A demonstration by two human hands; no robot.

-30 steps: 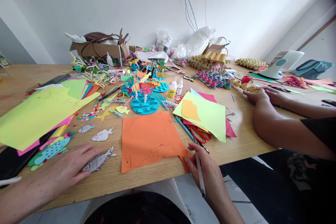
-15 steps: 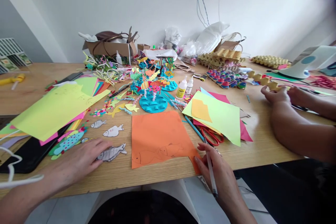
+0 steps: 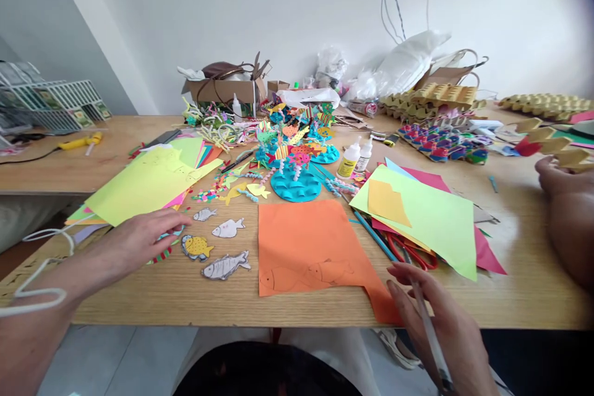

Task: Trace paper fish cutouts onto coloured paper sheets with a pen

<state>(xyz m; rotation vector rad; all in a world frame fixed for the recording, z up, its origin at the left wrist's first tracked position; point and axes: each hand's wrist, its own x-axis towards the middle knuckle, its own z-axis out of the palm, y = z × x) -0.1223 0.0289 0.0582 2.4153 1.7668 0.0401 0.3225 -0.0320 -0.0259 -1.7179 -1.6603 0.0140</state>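
Observation:
My left hand (image 3: pixel 143 236) rests over small cut paper fish at the left, thumb apart from the fingers, partly hiding a blue fish (image 3: pixel 172 230). Beside it lie a yellow dotted fish (image 3: pixel 198 247), a grey striped fish (image 3: pixel 226 266), a white fish (image 3: pixel 228 228) and a small grey fish (image 3: pixel 205 215). An orange sheet (image 3: pixel 304 235) with fish outlines drawn along its lower part lies in the middle. My right hand (image 3: pixel 443 322) holds a pen (image 3: pixel 431 340) at the sheet's lower right strip, its back end pointing toward me.
Yellow-green sheets lie left (image 3: pixel 143 182) and right (image 3: pixel 440 219), with red scissors (image 3: pixel 413 249) by the right stack. Behind stand a blue fish model (image 3: pixel 296 184), glue bottles (image 3: pixel 349 159) and egg cartons (image 3: pixel 440 96). Another person's hand (image 3: pixel 554 176) holds a carton piece at far right.
My left hand has moved off the grey striped fish, further left onto the other paper fish, and the yellow dotted fish is now uncovered. The view has turned left; my right hand keeps the pen.

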